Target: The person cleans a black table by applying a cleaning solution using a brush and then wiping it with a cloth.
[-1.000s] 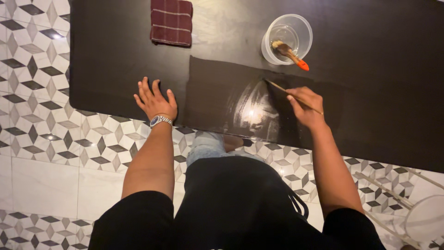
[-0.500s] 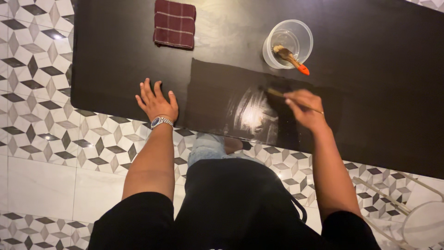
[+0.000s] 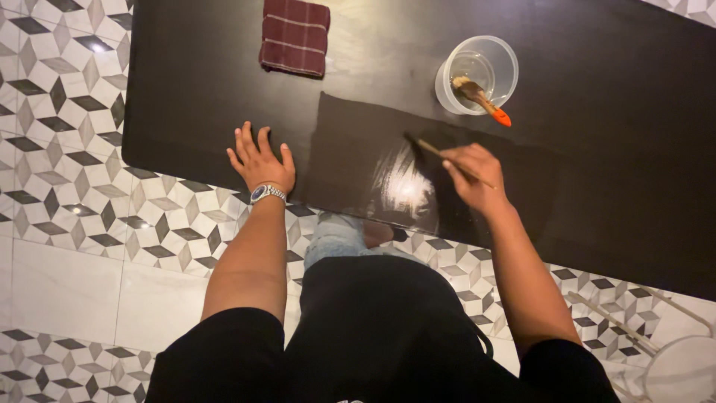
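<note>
My right hand (image 3: 470,175) grips a thin wooden-handled brush (image 3: 432,149); its tip touches a dark rectangular sheet (image 3: 350,160) lying on the black table (image 3: 626,172). A wet, shiny patch (image 3: 406,186) with brush streaks sits on the sheet just left of that hand. My left hand (image 3: 261,160), with a wristwatch, lies flat and spread on the table beside the sheet's left edge. Behind the sheet stands a clear plastic cup (image 3: 500,56) holding a second brush with an orange handle (image 3: 485,97).
A folded dark red checked cloth (image 3: 294,36) lies at the table's far edge. Patterned grey and white floor tiles (image 3: 74,172) surround the table. A white wire-framed object (image 3: 671,366) stands at the lower right by my leg.
My right hand has drawn the brush leftward across the wet patch. The view has shifted slightly, and my left hand has stayed flat on the table.
</note>
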